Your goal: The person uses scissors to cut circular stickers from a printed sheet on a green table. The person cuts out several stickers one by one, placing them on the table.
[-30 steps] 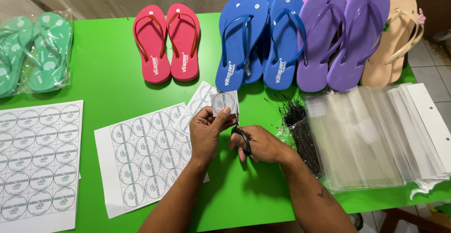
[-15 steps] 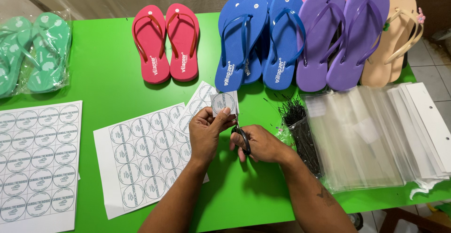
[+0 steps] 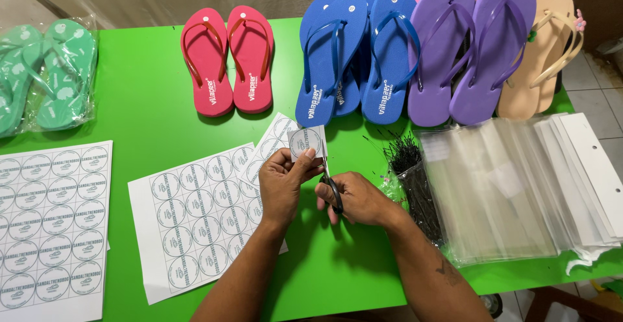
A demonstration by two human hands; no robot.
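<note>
My left hand (image 3: 283, 186) pinches a small square of paper (image 3: 307, 144) printed with one round label, held upright above the green table (image 3: 143, 121). My right hand (image 3: 355, 199) grips black-handled scissors (image 3: 330, 184), whose blades point up along the right edge of that paper piece. Just left of my hands lies a white sheet of round printed labels (image 3: 195, 218), with a narrower strip of labels (image 3: 276, 142) under the held piece.
A second label sheet (image 3: 52, 221) lies at the left edge. Along the back stand bagged green flip-flops (image 3: 45, 75), red (image 3: 227, 59), blue (image 3: 354, 53), purple (image 3: 470, 40) and beige flip-flops (image 3: 538, 49). Black tag fasteners (image 3: 415, 179) and clear plastic bags (image 3: 519, 186) lie right.
</note>
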